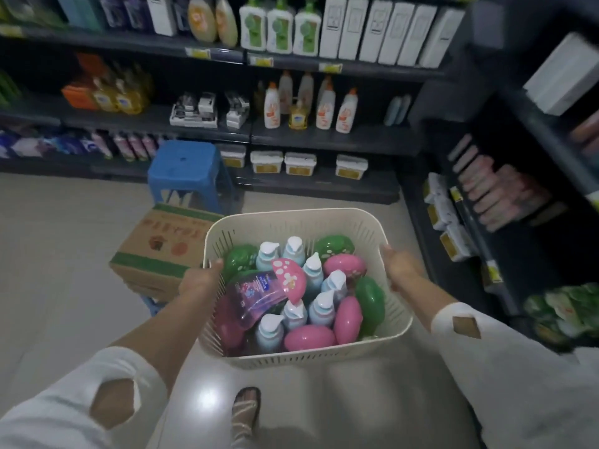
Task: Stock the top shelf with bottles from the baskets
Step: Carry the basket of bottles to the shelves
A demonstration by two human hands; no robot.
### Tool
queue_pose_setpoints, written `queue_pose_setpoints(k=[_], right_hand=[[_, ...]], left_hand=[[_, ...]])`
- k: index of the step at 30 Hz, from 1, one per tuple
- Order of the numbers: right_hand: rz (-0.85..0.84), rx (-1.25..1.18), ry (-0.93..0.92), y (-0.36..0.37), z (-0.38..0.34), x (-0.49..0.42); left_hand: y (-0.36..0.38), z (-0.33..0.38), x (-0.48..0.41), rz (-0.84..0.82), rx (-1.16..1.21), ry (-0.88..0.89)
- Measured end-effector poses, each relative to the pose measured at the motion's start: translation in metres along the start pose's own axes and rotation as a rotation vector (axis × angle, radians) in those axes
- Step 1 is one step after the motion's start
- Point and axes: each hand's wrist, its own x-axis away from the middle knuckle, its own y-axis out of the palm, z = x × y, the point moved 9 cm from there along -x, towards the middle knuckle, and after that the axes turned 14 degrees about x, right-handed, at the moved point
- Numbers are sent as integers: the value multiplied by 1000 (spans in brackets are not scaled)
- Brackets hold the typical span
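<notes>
The left sleeve is white with an oval cut-out. The right sleeve is white with a diamond cut-out. One foot wears a strappy sandal.

Single head-worn wide-angle view, looking forward and down, close over a held basket, shelves beyond

Cream slotted basket holds upright blue pump bottles, pink bottles, green bottles.

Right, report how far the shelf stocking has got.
Done: nothing visibly shelved; the cream slotted plastic basket is full. In hand: the left hand and right hand grip its side rims. Left: the pale blue pump bottles, pink round bottles and green round bottles inside need shelving.
</notes>
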Motion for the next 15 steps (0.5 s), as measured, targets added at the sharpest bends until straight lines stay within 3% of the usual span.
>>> queue_pose_setpoints(k=[7,15], right_hand=[[38,-123,112,-17,-25,-12],[32,-136,122,-36,-59,-55]], left_hand=[[43,80,-50,-126,-140,92],[70,120,-81,-100,-174,67]])
